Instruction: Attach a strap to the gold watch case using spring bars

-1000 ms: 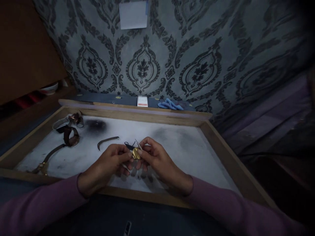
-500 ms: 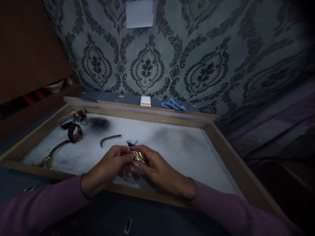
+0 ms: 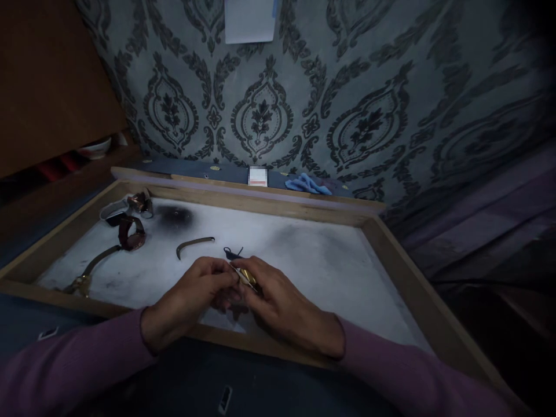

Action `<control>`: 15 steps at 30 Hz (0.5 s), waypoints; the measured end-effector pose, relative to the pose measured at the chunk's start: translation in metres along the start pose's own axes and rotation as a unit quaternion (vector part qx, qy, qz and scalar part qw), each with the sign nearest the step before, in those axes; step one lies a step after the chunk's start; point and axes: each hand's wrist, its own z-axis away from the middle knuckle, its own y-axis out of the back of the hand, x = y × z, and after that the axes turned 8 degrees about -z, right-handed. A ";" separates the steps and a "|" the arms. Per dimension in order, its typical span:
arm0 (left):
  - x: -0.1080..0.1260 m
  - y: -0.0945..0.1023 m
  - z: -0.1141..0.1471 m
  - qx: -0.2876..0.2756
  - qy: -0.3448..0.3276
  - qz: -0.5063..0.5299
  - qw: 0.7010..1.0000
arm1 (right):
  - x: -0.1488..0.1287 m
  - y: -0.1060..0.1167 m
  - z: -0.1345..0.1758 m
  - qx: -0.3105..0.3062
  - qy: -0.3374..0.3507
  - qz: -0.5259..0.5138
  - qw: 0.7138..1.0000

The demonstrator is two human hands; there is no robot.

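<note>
Both hands meet over the front of the white-floored tray. My right hand (image 3: 286, 301) is closed round a small shiny gold-coloured piece (image 3: 247, 275) that looks like a watch case, with a pale thin edge showing. Against its left side, my left hand (image 3: 197, 295) is closed, thumb and forefinger pinched together; its fingertips partly hide what they grip. Just beyond the fingers lies a small dark strap-like piece (image 3: 233, 253). A loose curved watch strap (image 3: 194, 243) rests farther left.
Several watches lie at the tray's left, among them a brown-strapped watch (image 3: 131, 233) and a gold watch (image 3: 81, 284). A wooden rim (image 3: 395, 272) surrounds the tray. Behind it are a blue cloth (image 3: 307, 183) and a small pale box (image 3: 258, 176).
The gold-coloured piece has turned slightly between my fingers, and my left fingertips have shifted a little along its edge. The watches and straps lie where they were.
</note>
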 end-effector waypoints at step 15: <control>-0.002 -0.001 -0.001 -0.015 0.000 0.006 1.000 | -0.004 -0.002 -0.002 0.001 -0.022 0.092 0.996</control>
